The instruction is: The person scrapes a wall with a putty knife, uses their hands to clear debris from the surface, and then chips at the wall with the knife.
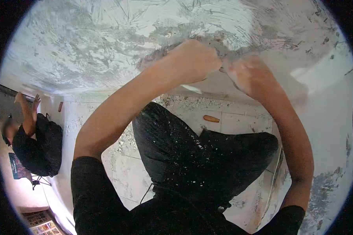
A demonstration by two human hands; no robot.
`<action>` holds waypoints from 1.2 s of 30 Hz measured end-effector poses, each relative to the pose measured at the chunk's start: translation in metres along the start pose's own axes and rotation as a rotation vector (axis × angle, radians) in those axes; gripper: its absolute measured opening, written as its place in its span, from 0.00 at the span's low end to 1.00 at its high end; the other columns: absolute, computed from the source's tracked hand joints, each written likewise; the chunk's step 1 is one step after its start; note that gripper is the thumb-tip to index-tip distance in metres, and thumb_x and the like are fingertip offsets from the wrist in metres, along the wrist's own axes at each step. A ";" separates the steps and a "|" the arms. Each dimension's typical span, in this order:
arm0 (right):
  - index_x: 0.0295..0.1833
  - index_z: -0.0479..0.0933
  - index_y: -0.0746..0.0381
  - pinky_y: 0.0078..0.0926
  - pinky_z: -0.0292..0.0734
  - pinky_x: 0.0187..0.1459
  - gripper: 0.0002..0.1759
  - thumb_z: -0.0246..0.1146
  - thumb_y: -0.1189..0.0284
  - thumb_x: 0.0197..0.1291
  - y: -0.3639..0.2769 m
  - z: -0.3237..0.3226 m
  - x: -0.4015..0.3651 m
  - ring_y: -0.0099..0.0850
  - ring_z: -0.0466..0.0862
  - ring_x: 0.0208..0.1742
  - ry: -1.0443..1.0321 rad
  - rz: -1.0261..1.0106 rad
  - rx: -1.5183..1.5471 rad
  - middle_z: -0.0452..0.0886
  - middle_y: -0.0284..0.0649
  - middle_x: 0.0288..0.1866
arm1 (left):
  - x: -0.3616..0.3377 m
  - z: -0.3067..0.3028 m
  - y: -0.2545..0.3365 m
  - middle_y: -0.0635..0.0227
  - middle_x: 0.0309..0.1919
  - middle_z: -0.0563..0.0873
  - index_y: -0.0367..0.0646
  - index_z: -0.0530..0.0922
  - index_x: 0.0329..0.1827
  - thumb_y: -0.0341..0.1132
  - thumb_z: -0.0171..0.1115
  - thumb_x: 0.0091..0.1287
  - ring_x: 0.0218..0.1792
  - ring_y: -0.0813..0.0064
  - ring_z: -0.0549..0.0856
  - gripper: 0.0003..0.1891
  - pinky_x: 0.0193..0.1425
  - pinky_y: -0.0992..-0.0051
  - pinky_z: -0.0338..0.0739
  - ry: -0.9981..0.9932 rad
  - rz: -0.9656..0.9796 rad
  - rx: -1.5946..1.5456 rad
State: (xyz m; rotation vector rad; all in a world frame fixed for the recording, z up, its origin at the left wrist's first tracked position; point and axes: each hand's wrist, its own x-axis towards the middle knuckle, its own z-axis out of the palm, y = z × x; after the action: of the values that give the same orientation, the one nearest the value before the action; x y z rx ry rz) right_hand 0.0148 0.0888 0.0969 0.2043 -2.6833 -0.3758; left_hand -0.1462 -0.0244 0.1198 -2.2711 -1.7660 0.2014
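Both my hands are raised in front of the patchy, scraped wall, close to each other. My left hand is closed, its back toward me and its fingers hidden. Just to its right, my right hand is also closed and slightly smeared by motion. A small dark edge shows in the narrow gap between the two hands; I cannot tell what it belongs to. Below my left wrist a pale strip stands out against the wall's lower part.
My knees, in dark trousers speckled with white flakes, are bent beneath my arms. On the floor lie crumbs of debris and a wooden-looking piece. At far left another person sits with raised hands. A side wall stands right.
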 end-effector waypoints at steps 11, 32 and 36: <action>0.35 0.75 0.60 0.34 0.72 0.30 0.07 0.58 0.73 0.47 0.010 0.044 -0.012 0.35 0.77 0.29 0.270 -0.162 0.137 0.72 0.34 0.21 | 0.002 0.015 0.004 0.56 0.23 0.84 0.39 0.81 0.26 0.30 0.58 0.52 0.26 0.60 0.86 0.05 0.32 0.64 0.81 -0.024 0.018 -0.002; 0.37 0.75 0.58 0.31 0.73 0.30 0.07 0.56 0.71 0.51 0.011 0.024 0.004 0.33 0.80 0.31 0.144 -0.096 -0.253 0.78 0.37 0.27 | -0.002 0.007 0.004 0.55 0.26 0.84 0.39 0.82 0.27 0.29 0.57 0.53 0.30 0.59 0.86 0.06 0.33 0.64 0.81 -0.034 -0.069 0.067; 0.39 0.76 0.58 0.34 0.74 0.37 0.09 0.56 0.70 0.52 0.011 -0.020 0.007 0.33 0.80 0.36 0.186 -0.140 -0.093 0.78 0.37 0.31 | -0.010 -0.017 -0.001 0.53 0.28 0.82 0.39 0.79 0.34 0.33 0.55 0.55 0.34 0.53 0.83 0.08 0.40 0.58 0.77 0.099 -0.088 0.073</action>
State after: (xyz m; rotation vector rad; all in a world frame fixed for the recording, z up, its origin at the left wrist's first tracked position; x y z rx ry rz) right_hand 0.0160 0.0937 0.1207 0.3810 -2.4696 -0.4982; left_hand -0.1454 -0.0356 0.1361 -2.1101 -1.7743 0.1318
